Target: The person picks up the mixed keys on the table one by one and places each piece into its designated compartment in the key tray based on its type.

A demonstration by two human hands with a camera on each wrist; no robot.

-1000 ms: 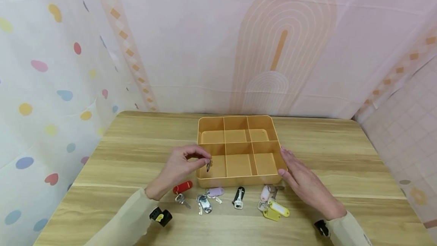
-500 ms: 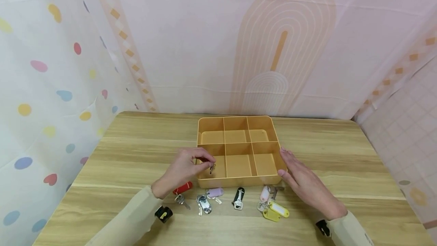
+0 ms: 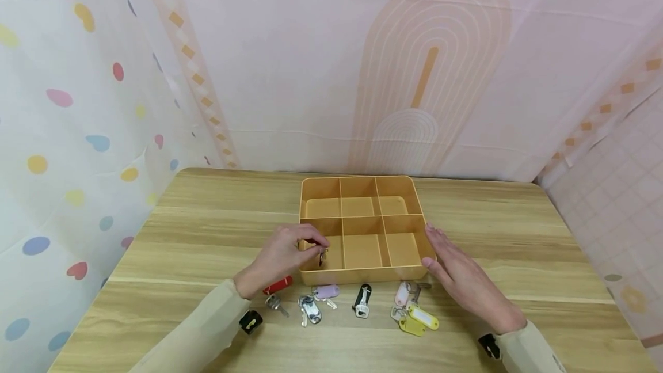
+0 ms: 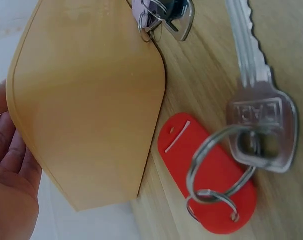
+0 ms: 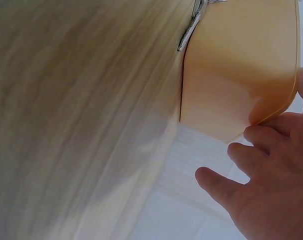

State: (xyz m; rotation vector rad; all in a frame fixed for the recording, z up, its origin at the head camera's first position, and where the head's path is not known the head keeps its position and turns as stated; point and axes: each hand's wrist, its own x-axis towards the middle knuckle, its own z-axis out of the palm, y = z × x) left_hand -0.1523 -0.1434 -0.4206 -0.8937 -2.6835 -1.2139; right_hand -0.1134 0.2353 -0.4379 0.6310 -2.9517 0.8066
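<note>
My left hand [image 3: 282, 253] reaches over the front left compartment of an orange divided box [image 3: 365, 275]. Between its thumb and fingertips it pinches a small key [image 3: 322, 258], mostly hidden and too small to make out well. My right hand [image 3: 466, 278] lies with fairly straight fingers against the box's right side. In the right wrist view those fingers [image 5: 269, 135] touch the box's rim and wall. Below my left wrist, a key [image 4: 261, 125] on a ring lies with a red tag [image 4: 206, 175].
In front of the box lie keys with a silvery tag [image 3: 311, 308], a lilac tag [image 3: 326, 291], a black tag [image 3: 365, 291], a pink tag [image 3: 402, 293] and yellow tags [image 3: 423, 316]. The wooden table [image 3: 233, 212] meets a patterned curtain [image 3: 290, 73] behind.
My left hand has moved slightly right and lower into the front left compartment, still pinching the key. The right hand and the box have stayed in place.
</note>
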